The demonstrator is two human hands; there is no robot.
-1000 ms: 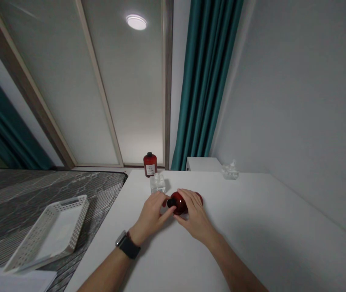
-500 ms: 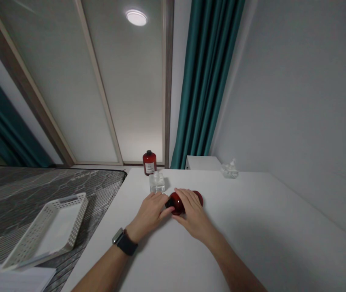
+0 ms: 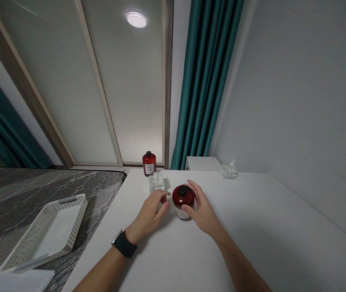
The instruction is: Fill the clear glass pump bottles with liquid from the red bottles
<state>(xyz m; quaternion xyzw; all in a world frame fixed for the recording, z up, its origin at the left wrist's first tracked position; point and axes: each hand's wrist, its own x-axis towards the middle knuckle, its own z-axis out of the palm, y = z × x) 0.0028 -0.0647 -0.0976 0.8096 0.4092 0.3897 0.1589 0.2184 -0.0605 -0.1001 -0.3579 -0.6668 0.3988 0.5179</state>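
A dark red bottle (image 3: 182, 196) with a black cap and a pale label stands upright on the white table (image 3: 173, 259). My right hand (image 3: 201, 209) is wrapped round its right side, thumb at the front and fingers behind. To its left, my left hand (image 3: 151, 213) is apart from the bottle, thumb and fingers spread. A small reddish patch shows between those fingers; I cannot make out what it is. Just beyond that hand sits a clear glass-like container (image 3: 156, 182), partly hidden by the fingers. A second red bottle (image 3: 149, 164) with a white label stands behind it.
Near the table's far right edge is a clear crumpled-looking object (image 3: 229, 169). A white box-like piece (image 3: 203, 163) stands behind the table. On the left, a white perforated basket (image 3: 47, 231) lies over a grey patterned surface, with white sheets (image 3: 18, 280) below it.
The bottle that lay on its side under both hands is now upright. My left hand has let go of its cap end and drawn slightly away, while my right hand keeps hold.
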